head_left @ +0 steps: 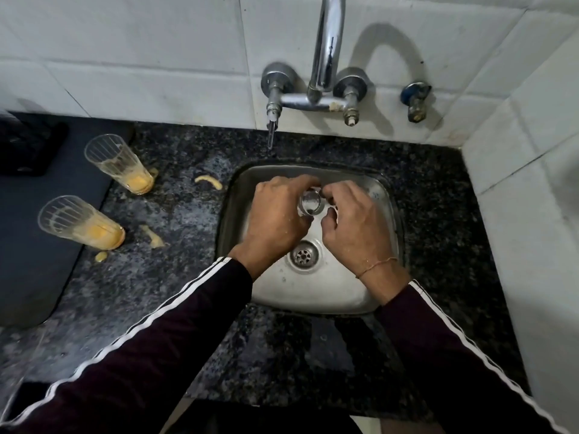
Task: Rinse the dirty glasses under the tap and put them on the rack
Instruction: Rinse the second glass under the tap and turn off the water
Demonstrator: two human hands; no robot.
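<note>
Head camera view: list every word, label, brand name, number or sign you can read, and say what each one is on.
None: no readable text appears anywhere in this view.
The sleeve bears white stripes only, no lettering.
The two dirty glasses have moulded ribs, no print.
The tap, sink and wall tiles show no marks or numbers.
The dark object at far left is too dim to tell.

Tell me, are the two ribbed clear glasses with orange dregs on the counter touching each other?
Apart. The head view shows the farther ribbed glass and the nearer ribbed glass with speckled dark granite counter plainly visible between them.
</note>
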